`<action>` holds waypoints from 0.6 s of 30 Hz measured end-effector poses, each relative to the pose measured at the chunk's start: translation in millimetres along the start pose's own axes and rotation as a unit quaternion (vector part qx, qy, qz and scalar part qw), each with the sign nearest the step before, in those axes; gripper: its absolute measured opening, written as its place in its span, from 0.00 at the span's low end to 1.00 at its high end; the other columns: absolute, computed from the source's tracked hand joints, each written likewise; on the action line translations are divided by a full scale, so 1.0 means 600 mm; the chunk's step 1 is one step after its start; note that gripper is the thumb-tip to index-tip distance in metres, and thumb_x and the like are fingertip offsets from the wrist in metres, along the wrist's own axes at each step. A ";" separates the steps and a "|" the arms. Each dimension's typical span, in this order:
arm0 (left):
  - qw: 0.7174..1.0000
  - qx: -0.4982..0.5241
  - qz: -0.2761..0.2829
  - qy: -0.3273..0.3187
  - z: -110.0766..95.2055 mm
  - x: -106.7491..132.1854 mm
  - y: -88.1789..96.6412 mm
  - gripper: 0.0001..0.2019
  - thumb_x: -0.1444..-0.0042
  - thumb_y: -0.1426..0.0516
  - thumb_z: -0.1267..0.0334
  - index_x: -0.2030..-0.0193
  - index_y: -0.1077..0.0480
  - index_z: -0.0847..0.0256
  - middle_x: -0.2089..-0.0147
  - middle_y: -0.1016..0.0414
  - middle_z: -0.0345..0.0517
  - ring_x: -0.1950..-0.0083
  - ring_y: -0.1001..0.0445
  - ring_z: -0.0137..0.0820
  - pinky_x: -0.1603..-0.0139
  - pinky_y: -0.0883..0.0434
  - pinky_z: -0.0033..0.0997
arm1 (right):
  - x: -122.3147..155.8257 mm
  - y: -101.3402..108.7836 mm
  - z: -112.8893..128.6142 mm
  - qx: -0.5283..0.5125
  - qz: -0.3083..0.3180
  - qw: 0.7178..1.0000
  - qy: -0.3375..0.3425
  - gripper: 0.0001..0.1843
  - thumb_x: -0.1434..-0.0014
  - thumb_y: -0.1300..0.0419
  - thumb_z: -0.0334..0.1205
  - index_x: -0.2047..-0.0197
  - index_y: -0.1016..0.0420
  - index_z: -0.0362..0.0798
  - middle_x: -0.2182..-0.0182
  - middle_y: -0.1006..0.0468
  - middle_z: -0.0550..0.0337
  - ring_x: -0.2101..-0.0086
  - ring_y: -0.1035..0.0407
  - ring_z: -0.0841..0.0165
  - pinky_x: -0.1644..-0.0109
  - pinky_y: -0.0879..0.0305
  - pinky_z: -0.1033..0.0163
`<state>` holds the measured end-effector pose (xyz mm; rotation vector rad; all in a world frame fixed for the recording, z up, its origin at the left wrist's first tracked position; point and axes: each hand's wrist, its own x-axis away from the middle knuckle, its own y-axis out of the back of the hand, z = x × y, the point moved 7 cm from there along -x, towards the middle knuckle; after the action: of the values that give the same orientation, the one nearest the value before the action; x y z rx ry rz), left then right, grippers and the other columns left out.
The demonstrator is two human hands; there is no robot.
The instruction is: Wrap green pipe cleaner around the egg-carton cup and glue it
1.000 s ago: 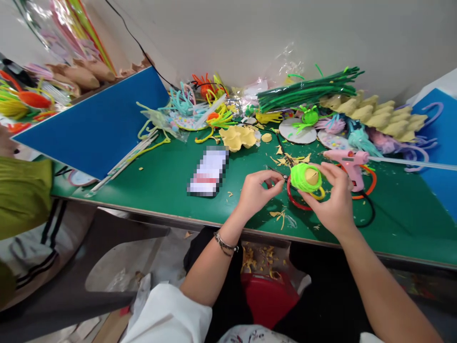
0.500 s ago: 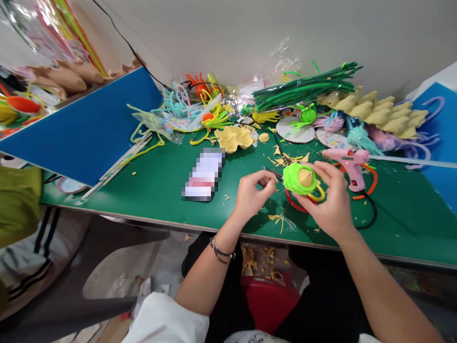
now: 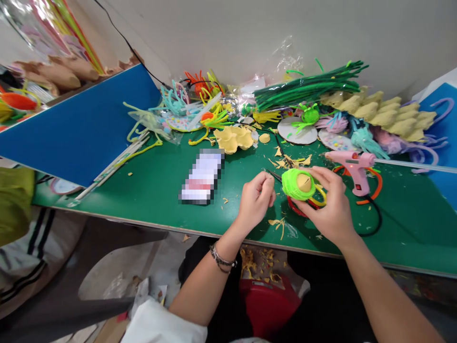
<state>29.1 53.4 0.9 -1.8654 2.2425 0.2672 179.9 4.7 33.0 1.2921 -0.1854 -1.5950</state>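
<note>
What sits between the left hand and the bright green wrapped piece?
In the head view, dark scissor blades show between the left hand and the green wrapped piece.

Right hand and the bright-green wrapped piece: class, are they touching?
Touching: the head view shows the right hand holding the bright-green wrapped piece between thumb and fingers.

the counter [image 3: 160,190] lay open left of the phone [image 3: 203,176]; beside the right hand [image 3: 330,202], the pink glue gun [image 3: 360,175] and black cord [image 3: 379,216] blocked the way.
</note>
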 end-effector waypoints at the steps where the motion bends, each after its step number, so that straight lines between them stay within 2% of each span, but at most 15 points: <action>1: 1.000 0.008 -0.004 -0.004 0.001 0.000 -0.001 0.12 0.37 0.53 0.61 0.73 0.43 0.58 0.85 0.42 0.30 0.83 0.43 0.20 0.78 0.42 0.21 | 0.000 0.001 0.001 -0.003 -0.001 1.000 0.004 0.30 0.41 0.36 0.47 0.40 0.44 0.53 0.48 0.25 0.50 0.48 0.30 0.54 0.46 0.42 0.48; 9: 1.000 0.023 -0.014 -0.010 0.008 -0.003 0.003 0.05 0.39 0.50 0.65 0.67 0.41 0.58 0.78 0.40 0.31 0.79 0.39 0.20 0.76 0.38 0.20 | 0.001 0.008 0.009 0.000 -0.006 1.000 0.021 0.30 0.41 0.37 0.46 0.40 0.44 0.53 0.48 0.26 0.50 0.49 0.28 0.54 0.47 0.41 0.49; 12: 0.999 0.001 -0.032 -0.012 0.006 -0.007 0.012 0.02 0.41 0.48 0.64 0.63 0.37 0.59 0.70 0.34 0.37 0.73 0.34 0.22 0.70 0.33 0.21 | 0.002 0.009 0.012 -0.003 -0.005 1.000 0.024 0.29 0.42 0.37 0.41 0.40 0.43 0.54 0.48 0.27 0.51 0.49 0.29 0.54 0.45 0.40 0.47; 14: 0.999 -0.016 -0.031 -0.024 0.000 -0.008 0.016 0.05 0.41 0.46 0.64 0.59 0.34 0.60 0.65 0.30 0.41 0.68 0.32 0.24 0.65 0.30 0.23 | 0.004 0.011 0.015 -0.026 -0.001 0.999 0.026 0.31 0.45 0.37 0.38 0.40 0.43 0.54 0.47 0.28 0.50 0.48 0.30 0.54 0.43 0.40 0.45; 16: 0.999 -0.019 -0.010 -0.040 -0.008 -0.008 0.014 0.07 0.41 0.45 0.63 0.57 0.32 0.61 0.64 0.28 0.43 0.66 0.30 0.25 0.64 0.30 0.24 | 0.007 0.000 0.014 -0.099 0.056 0.994 0.000 0.34 0.46 0.38 0.37 0.39 0.46 0.54 0.46 0.30 0.50 0.47 0.31 0.56 0.42 0.38 0.46; 18: 0.998 -0.021 0.018 -0.051 -0.015 -0.006 0.010 0.08 0.42 0.43 0.62 0.57 0.30 0.61 0.65 0.26 0.43 0.67 0.30 0.25 0.64 0.29 0.24 | 0.015 -0.022 0.014 -0.198 0.159 0.966 -0.052 0.38 0.47 0.39 0.35 0.37 0.49 0.54 0.45 0.31 0.50 0.45 0.32 0.58 0.45 0.33 0.51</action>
<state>23.3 55.5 10.8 -1.7910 2.2200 0.4076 166.2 0.1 21.8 0.8252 -0.1229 -1.3389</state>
